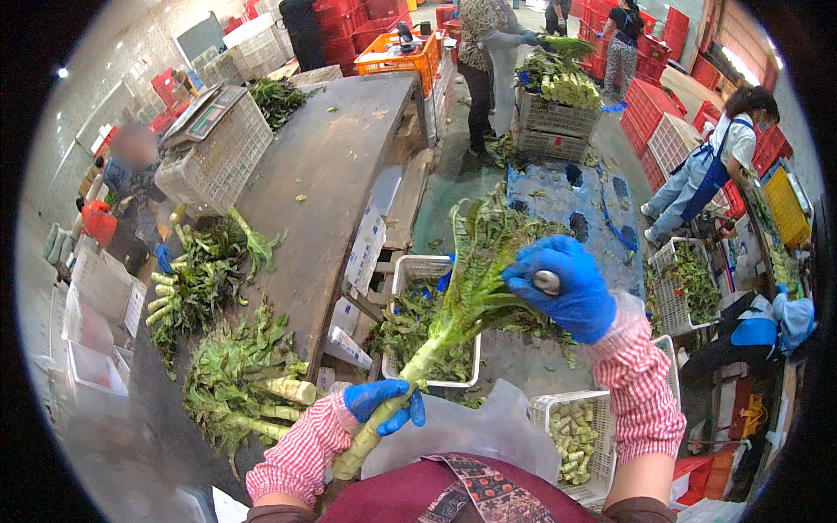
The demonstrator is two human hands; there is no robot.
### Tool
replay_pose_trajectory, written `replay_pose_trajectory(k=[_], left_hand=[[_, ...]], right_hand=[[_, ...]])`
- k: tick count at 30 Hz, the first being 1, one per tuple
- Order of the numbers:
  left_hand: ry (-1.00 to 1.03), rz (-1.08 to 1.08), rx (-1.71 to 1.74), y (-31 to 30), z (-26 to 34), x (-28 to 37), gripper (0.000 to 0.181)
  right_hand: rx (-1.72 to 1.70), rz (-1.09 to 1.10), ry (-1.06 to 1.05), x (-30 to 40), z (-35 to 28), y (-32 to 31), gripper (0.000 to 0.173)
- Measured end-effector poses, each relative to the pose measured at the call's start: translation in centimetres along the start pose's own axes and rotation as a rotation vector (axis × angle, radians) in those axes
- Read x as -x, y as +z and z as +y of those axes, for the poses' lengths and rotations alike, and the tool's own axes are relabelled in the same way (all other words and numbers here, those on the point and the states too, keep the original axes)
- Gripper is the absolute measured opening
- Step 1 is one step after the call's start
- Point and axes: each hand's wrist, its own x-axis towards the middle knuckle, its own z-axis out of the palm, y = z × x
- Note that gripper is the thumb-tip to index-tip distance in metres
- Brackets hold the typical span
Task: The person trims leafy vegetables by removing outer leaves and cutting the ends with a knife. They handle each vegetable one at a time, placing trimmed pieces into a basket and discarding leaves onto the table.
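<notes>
A leafy stalk of celtuce [418,366] slants across in front of me, its thick cut end low by my apron and its leaves up and away. My left hand [386,405], in a blue glove, is closed around the stem's lower part. My right hand [565,287], also blue-gloved, is curled in a fist around a tool whose rounded handle end [546,282] shows; its blade is hidden. That fist is beside the leaves. More celtuce stalks [288,390] lie on the table at the left, with another leafy pile [196,281] farther along it.
A white crate of leaves [475,366] stands below the stalk; a white crate of cut stem pieces [611,451] is at lower right. The dark table [314,157] runs up the left, bearing a scale [209,118] on an upturned crate. Several people are around; one gloved hand [163,257] is at the left pile.
</notes>
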Motion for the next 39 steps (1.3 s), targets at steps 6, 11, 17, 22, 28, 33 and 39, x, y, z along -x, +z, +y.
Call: replay_pose_trajectory(k=[6, 11, 17, 22, 28, 33, 39], left_hand=[[-0.005, -0.048, -0.043, -2.7, -0.1, 4.7, 0.060], [-0.027, -0.010, -0.040, -4.4, -1.2, 8.6, 0.058], [0.004, 0.128, 0.119, -4.9, -2.9, 10.6, 0.058], [0.065, 0.249, -0.013, -4.5, -2.4, 10.2, 0.057], [0.077, 0.635, 0.144, -4.0, -2.1, 5.8, 0.056], [0.126, 0.792, 0.178, -2.2, 0.2, 1.1, 0.055], [0.000, 0.908, -0.252, -2.3, 1.5, 4.1, 0.054]], right_hand=[[0.187, -0.349, -0.161, -4.2, 0.4, 6.0, 0.023], [0.016, -0.714, -0.083, -5.0, -0.9, 9.8, 0.029], [-0.179, -0.875, 0.117, -5.9, -0.8, 13.5, 0.031], [-0.019, -0.900, 0.049, -7.5, 0.8, 17.5, 0.029], [0.155, -0.702, 0.060, -6.8, 2.3, 25.1, 0.026], [0.097, -0.556, 0.321, -4.3, 5.3, 32.1, 0.014], [0.050, -0.359, 0.603, -7.1, 20.9, 31.7, 0.017]])
